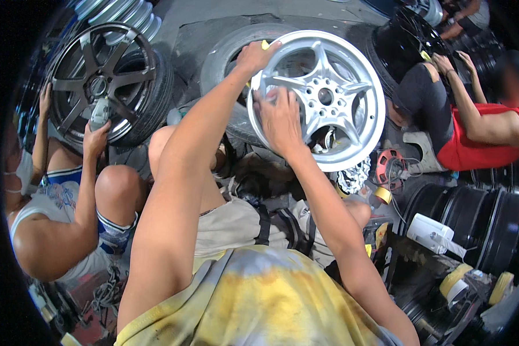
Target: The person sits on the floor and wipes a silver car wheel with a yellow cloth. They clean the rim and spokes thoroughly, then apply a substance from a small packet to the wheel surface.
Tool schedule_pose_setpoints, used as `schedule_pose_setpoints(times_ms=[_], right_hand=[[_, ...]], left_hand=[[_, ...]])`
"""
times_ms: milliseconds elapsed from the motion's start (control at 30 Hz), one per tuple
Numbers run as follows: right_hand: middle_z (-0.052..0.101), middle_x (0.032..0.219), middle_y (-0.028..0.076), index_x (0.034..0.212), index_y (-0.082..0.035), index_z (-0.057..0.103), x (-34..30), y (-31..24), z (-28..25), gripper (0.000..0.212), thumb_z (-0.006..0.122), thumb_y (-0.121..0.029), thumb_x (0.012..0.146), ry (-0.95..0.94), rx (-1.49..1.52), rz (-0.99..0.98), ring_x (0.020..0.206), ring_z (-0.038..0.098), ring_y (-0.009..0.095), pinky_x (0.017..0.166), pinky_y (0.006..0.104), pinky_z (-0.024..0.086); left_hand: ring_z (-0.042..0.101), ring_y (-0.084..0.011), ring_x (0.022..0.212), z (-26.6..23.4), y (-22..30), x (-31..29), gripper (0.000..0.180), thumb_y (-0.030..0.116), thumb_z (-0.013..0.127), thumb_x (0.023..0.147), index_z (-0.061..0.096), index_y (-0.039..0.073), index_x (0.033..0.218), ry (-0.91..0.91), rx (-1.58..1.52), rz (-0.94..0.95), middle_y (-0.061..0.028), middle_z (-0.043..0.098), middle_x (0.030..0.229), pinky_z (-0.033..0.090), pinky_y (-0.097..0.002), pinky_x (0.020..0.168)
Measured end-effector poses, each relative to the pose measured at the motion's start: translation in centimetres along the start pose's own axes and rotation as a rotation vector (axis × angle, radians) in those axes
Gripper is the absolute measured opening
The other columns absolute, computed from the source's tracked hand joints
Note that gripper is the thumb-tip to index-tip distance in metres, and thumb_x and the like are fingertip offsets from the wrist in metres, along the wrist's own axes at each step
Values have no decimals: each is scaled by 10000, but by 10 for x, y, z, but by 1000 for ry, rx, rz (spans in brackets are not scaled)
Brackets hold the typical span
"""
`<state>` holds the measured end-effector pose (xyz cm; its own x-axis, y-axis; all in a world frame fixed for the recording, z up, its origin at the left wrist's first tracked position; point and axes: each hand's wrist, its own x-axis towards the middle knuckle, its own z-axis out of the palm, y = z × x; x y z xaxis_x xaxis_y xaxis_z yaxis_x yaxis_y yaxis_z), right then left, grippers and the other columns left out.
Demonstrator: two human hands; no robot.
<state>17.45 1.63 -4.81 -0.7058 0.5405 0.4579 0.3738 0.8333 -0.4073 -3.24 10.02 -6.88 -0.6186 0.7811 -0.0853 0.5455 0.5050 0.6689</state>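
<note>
Silver wheel rim stands tilted before me, partly covering a grey tire. My left grip is curled over the rim's upper-left edge, yellow scrap at the fingertips. My right grip has bent fingers at the rim's left side; I cannot tell whether they hold anything. Red reel sits near the rim's lower right.

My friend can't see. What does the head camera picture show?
A silver wheel, with a person's left hand on its upper-left edge and their right hand on its left side. At left, someone holds a grey tool by a dark wheel; at right, a person in red sits.
</note>
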Motion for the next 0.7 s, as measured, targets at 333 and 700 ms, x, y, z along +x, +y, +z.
schedule_pose_setpoints(times_ms=[333, 700], right_hand=[[591, 1111, 124, 1133, -118, 724, -183, 100, -132, 280, 684, -164, 860, -134, -373, 97, 1049, 546, 318, 899, 472, 449], [615, 1081, 150, 1195, -43, 685, -196, 102, -105, 307, 658, -33, 889, 126, -72, 242, 952, 616, 317, 845, 422, 517]], left_hand=[[574, -435, 1153, -44, 25, -24, 560, 492, 669, 874, 643, -16, 1108, 205, -7, 317, -287, 611, 1193, 465, -515, 960], [348, -436, 1406, -17, -17, -225, 537, 44, 606, 830, 499, -71, 1343, -36, 486, 753, -262, 422, 1438, 288, -483, 1198]])
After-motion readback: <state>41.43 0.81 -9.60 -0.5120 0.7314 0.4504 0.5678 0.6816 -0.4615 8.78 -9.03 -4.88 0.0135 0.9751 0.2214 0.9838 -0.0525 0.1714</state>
